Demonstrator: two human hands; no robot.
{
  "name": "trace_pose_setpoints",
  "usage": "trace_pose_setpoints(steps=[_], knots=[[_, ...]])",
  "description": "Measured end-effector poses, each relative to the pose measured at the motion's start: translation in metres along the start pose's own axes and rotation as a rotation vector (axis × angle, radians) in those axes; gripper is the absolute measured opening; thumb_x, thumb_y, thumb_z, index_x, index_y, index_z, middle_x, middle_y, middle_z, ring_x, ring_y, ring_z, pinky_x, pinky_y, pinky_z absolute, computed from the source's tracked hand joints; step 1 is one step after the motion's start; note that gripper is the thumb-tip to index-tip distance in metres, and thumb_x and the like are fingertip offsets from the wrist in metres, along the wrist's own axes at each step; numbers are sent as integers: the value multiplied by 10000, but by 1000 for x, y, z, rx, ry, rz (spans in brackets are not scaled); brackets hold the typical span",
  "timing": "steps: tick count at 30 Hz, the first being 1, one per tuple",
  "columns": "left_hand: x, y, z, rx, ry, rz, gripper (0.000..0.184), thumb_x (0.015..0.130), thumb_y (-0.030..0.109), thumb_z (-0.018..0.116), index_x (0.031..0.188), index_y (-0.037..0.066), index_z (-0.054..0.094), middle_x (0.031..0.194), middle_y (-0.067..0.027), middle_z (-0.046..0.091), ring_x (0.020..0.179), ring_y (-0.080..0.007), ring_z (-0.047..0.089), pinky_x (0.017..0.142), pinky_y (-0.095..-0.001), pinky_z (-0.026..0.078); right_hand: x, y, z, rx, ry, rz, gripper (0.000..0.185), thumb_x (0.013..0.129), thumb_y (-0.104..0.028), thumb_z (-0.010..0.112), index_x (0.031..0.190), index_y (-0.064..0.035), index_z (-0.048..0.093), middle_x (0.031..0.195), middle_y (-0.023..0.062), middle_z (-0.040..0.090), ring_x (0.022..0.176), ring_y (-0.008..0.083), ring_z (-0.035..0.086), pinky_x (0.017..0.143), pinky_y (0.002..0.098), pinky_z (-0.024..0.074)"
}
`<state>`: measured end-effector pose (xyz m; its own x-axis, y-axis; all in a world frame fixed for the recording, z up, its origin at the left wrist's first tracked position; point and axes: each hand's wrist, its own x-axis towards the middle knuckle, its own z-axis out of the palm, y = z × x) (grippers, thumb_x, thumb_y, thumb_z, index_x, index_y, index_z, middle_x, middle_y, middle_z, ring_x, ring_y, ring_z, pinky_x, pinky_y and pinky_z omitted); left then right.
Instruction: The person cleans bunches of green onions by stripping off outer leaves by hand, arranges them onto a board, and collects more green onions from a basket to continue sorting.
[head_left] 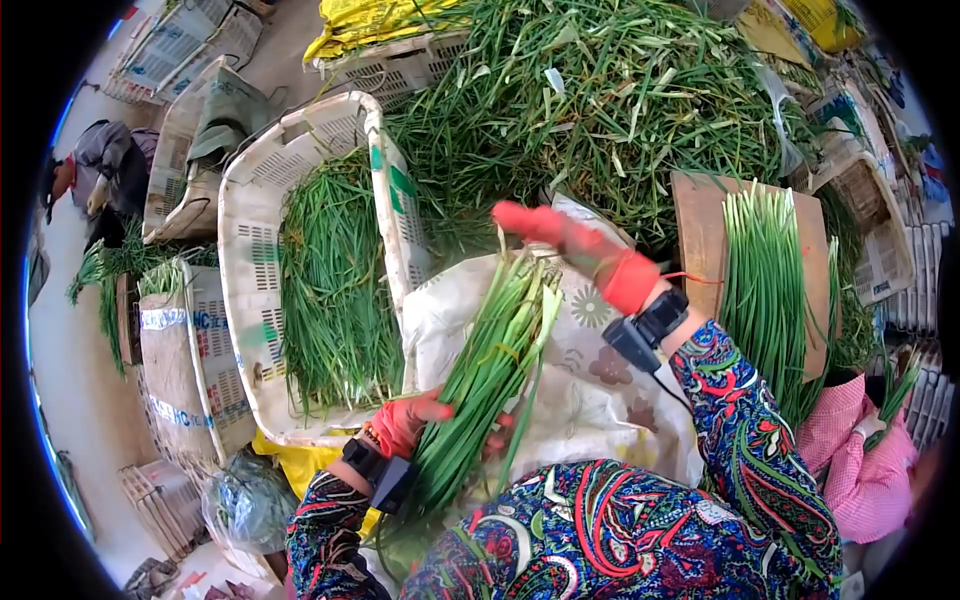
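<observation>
My left hand (412, 420), in a red glove, is closed round the leafy lower part of a bunch of green stalks (485, 375) over my lap. The bunch's pale ends point up and away from me. Just beyond those ends is my right hand (565, 240), also red-gloved and blurred by motion; whether it holds anything cannot be made out. Beneath the bunch lies a pale flowered cloth (600, 345). To the right, a neat bundle of stalks (765, 270) rests on a brown board (700, 215).
A white crate (250, 300) with green stalks (335, 290) stands at the left. A large heap of loose greens (600, 90) lies ahead. At the right is a person in a pink checked sleeve (850, 440); another person (105, 165) is at the far left.
</observation>
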<state>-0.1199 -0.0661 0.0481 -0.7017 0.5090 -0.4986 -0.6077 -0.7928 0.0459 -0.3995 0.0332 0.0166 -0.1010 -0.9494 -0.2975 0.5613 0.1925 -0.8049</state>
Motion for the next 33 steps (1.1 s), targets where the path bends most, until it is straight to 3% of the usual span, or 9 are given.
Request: trace_pose_setpoints(steps=[6, 11, 13, 15, 19, 22, 23, 27, 33], knots=[[6, 10, 9, -10, 31, 40, 850, 641, 382, 695, 1304, 4, 320, 1234, -208, 452, 1020, -351, 537, 915, -461, 416, -4, -5, -6, -163, 52, -296, 497, 942, -328, 268, 1344, -37, 298, 1374, 103, 333, 1261, 169, 317, 1050, 312, 225], [4, 16, 8, 93, 90, 141, 838, 650, 390, 692, 1298, 3, 329, 1223, -218, 461, 962, -348, 566, 836, -458, 473, -12, -6, 13, -290, 21, -238, 526, 933, -312, 343, 1364, -32, 233, 1415, 96, 252, 1294, 159, 252, 1054, 310, 216], [-6, 18, 12, 50, 117, 266, 753, 696, 304, 656, 1294, -10, 322, 1205, -223, 474, 966, -324, 574, 870, -431, 459, -12, -11, -16, -199, 323, -433, 501, 912, -293, 408, 1323, -18, 326, 1352, 103, 366, 1235, 165, 355, 1023, 299, 265], [-15, 28, 22, 136, 212, 389, 706, 700, 348, 642, 1254, -11, 391, 1198, -179, 498, 951, -291, 582, 833, -419, 480, -35, -50, 1, 155, 149, -198, 420, 878, -344, 430, 1166, -57, 537, 1090, 72, 598, 1010, 143, 543, 845, 262, 400], [-22, 58, 51, 282, 391, 632, 684, 725, 426, 628, 1215, -11, 437, 1163, -117, 534, 896, -215, 594, 823, -330, 481, -76, -64, 82, -36, -437, 431, 503, 842, -453, 472, 1132, -54, 572, 1044, 75, 607, 961, 147, 545, 749, 262, 444], [-22, 82, 75, 354, 360, 697, 645, 758, 399, 609, 1229, -6, 434, 1122, -99, 562, 907, -204, 592, 815, -326, 482, -73, -41, 106, -308, -306, 187, 470, 853, -409, 505, 1199, -92, 530, 1118, 50, 571, 1002, 130, 514, 838, 278, 421], [-24, 89, 84, 384, 326, 682, 652, 760, 400, 607, 1238, -5, 426, 1111, -97, 570, 910, -205, 592, 809, -329, 486, -56, -28, 110, -135, -316, 164, 614, 824, -447, 531, 1287, -58, 422, 1204, 36, 523, 1044, 105, 478, 876, 265, 381], [-19, 94, 141, 668, 338, 917, 417, 795, 229, 597, 1142, 14, 510, 1006, -103, 592, 882, -229, 595, 771, -330, 495, -40, -37, 136, 79, -267, -86, 421, 842, -331, 551, 1179, -80, 526, 1122, -29, 520, 988, 63, 451, 879, 247, 350], [-22, 107, 166, 1584, 679, 979, 611, 737, 390, 655, 1161, -17, 486, 966, -131, 587, 896, -229, 563, 820, -309, 434, -11, -22, 145, 227, -202, -212, 364, 825, -190, 587, 1138, -18, 517, 1083, 40, 558, 1002, 135, 524, 904, 288, 396]])
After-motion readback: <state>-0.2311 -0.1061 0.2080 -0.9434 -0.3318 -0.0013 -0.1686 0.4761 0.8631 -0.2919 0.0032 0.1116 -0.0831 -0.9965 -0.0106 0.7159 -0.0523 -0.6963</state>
